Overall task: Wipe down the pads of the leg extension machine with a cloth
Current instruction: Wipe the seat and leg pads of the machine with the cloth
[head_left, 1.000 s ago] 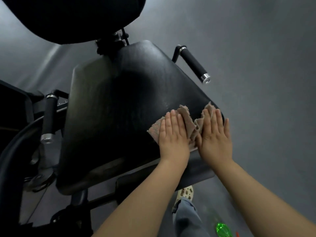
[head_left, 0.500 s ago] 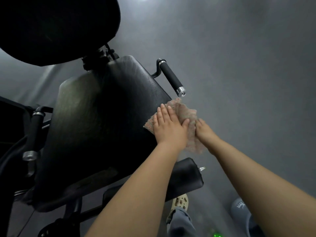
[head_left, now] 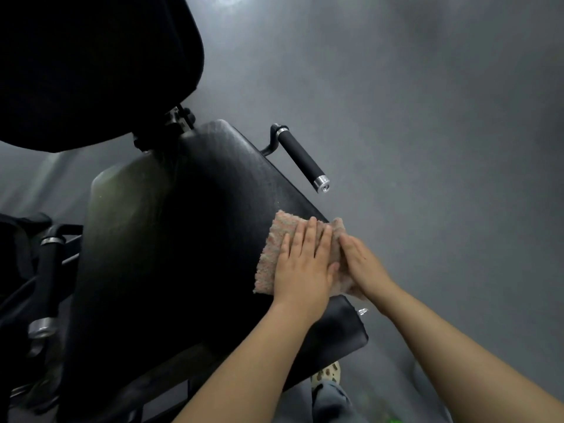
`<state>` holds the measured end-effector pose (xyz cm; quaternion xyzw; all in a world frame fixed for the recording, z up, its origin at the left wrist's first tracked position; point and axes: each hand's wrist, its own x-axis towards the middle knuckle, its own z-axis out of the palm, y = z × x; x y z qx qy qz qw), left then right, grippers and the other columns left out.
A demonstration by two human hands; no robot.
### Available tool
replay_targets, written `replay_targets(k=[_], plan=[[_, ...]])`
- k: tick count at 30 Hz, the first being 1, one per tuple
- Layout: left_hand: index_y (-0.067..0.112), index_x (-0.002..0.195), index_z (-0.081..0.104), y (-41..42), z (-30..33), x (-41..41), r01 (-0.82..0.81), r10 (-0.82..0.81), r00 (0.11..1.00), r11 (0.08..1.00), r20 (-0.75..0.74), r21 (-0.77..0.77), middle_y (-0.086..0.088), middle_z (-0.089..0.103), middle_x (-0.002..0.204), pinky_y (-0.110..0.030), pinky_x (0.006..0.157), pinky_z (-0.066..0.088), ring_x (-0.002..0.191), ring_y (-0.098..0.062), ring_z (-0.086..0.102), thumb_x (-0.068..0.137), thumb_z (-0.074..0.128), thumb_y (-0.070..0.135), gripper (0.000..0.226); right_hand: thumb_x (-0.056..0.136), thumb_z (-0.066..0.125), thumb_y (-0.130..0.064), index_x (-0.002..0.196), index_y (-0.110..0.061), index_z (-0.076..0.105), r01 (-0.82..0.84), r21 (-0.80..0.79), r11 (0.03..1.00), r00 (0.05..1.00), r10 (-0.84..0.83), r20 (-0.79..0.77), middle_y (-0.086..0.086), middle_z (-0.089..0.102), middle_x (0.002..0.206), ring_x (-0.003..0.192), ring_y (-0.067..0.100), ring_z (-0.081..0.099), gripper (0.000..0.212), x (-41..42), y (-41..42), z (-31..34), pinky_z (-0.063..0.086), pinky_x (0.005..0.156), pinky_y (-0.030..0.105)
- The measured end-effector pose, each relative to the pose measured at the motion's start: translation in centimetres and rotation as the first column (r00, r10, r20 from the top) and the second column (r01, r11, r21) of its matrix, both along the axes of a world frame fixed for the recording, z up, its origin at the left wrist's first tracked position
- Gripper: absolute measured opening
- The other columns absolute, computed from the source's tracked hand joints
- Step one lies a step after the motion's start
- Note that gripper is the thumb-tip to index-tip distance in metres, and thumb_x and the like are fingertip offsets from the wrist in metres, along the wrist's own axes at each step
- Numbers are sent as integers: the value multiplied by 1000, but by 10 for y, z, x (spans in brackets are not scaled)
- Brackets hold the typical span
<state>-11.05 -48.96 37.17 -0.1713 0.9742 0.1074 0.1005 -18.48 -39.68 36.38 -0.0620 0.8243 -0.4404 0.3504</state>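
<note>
Seat pad (head_left: 171,239) of the leg extension machine: black, sloping, occupying the frame's centre. Cloth (head_left: 271,254), pinkish terry, lies on the pad's edge toward 3 o'clock. Left hand (head_left: 303,267) lies flat upon the cloth, fingers straight and together, pressing it onto the pad. Right hand (head_left: 361,264) touches the cloth's far side over the pad edge, fingers extended; whether they curl beneath cannot be told. Black grip handle (head_left: 302,158) stands at 1 o'clock of the cloth, apart from it. Backrest pad (head_left: 91,65) at 11 o'clock.
</note>
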Motion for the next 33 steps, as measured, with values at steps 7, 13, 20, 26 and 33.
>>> replay_targets(k=[7,13,20,26,33], plan=[[9,133,48,-6,-7,-11,-8,7,1000,998,23,58,-15,46,140,-44,105,36,128,-29,45,85,26,43,63,101,28,-37,130,-16,54,-56,59,997,981,44,189,-4,52,129,122,13,46,44,-22,-13,13,32,99,22],[5,139,38,-10,-6,-37,-58,57,998,998,41,39,-18,32,147,-46,108,22,136,-32,32,87,17,44,69,99,28,-47,135,-12,48,-73,64,995,920,42,389,8,48,140,124,19,47,55,-47,-22,2,36,98,25],[16,149,-5,-21,-10,-72,-251,245,963,967,113,43,-7,-15,156,-35,109,-16,142,-22,-17,71,-16,48,85,99,35,-43,131,-1,51,-47,-22,999,820,51,571,14,57,128,112,22,55,55,-76,-56,-21,41,90,26],[22,144,-19,-18,-14,-77,-423,422,899,906,117,-14,-12,-26,148,-37,110,-20,141,-27,-17,86,6,53,71,101,30,-42,132,-7,50,-47,-124,991,731,119,672,9,56,125,102,12,50,51,-79,-51,-24,39,79,11],[9,147,6,21,-6,-70,-551,554,829,832,73,-65,-20,5,154,-40,112,-10,143,-30,0,86,10,51,74,100,28,-40,116,-18,53,-130,-146,981,780,192,596,-1,58,117,98,11,56,36,-63,-10,-32,46,80,14]])
